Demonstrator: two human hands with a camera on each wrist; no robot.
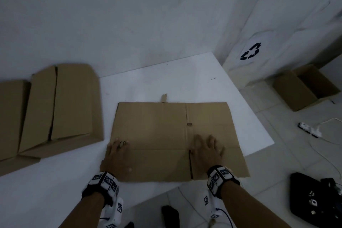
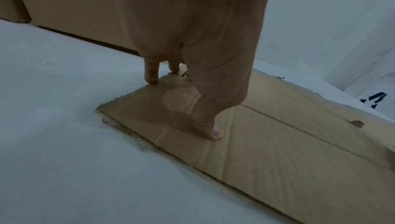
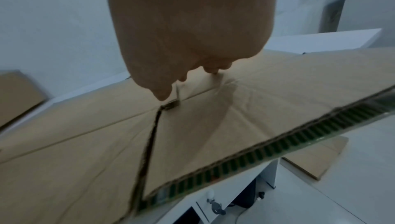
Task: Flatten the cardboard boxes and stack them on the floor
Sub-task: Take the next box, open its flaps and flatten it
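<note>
A: How many boxes can you count?

B: One flattened cardboard box lies on the white table, its near edge hanging over the table's front. To the left sit more folded boxes, at least two overlapping, with a third piece at the far left edge; I cannot tell the exact number. One open box stands on the floor to the right, by the wall.

A: And the hands?

B: Two, both pressing down on the flattened cardboard box. The left hand lies flat at its near left corner, fingers spread and straight; the left wrist view shows fingertips at the cardboard's edge and the thumb planted on the sheet. The right hand is flat too, palm down beside the slit between two flaps, holding nothing.

A: Anything else around?

B: One recycling sign on the wall, one white power strip with a cable on the floor, and one black bag at the right.
</note>
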